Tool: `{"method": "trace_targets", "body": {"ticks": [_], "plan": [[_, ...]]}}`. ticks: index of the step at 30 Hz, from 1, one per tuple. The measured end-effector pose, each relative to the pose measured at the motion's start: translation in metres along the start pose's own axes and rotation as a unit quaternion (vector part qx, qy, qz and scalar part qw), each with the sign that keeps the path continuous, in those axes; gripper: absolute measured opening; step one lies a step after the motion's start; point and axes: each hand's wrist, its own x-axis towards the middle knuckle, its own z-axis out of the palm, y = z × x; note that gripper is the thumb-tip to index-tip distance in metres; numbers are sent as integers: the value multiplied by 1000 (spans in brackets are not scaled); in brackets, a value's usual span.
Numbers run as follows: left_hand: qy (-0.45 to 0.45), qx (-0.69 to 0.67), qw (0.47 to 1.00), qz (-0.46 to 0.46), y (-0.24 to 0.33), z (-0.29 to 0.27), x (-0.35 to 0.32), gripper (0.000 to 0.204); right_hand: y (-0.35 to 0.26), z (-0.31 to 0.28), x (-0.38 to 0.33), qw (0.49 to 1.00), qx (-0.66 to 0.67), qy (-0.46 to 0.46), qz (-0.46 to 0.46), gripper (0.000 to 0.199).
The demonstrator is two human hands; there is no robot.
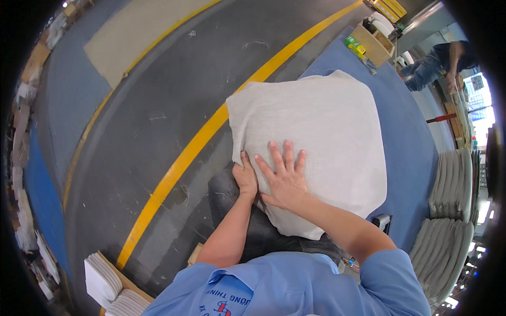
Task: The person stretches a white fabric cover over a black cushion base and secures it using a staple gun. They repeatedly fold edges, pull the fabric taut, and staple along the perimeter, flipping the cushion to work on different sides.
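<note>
Off-white cloth-covered pad (pixel 327 126) lies face up across the person's lap (pixel 263 231), wrinkled along its left edge. Left hand (pixel 246 178) grips that edge; its grip is partly hidden. Right hand (pixel 287 181) rests flat on the upper face, fingers spread, grasping nothing. Grey floor (pixel 132 158) with yellow stripe (pixel 192 152) extends left; blue mat (pixel 408 142) lies right. Wooden box (pixel 369 45) sits at upper right, stacked pale pads (pixel 450 184) at far right.

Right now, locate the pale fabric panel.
In the head view, the pale fabric panel is near the centre, over the lap, the right hand spread on it, the left hand at its left edge.
</note>
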Motion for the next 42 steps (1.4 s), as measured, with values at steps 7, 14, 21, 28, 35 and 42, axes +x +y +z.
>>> {"method": "trace_targets", "body": {"ticks": [7,14,21,28,35,42], "plan": [[-42,-34,998,-33,2,-10,11,59,3,-15,8,997,1,24,-77,102],[-20,-53,998,-31,6,-4,2,62,35,-10,25,987,38,158,-18,85],[-81,-154,984,-26,5,-8,-1,55,21,-50,58,991,77,90,-60,68],[-44,-74,995,-56,25,-8,-5,62,142,-21,48,914,207,297,184,61],[-47,-144,980,-125,46,-13,-15,68,274,-36,-76,783,340,133,503,78],[-239,-206,925,-209,59,-32,-10,72,255,-29,-125,785,348,112,500,94]]}}
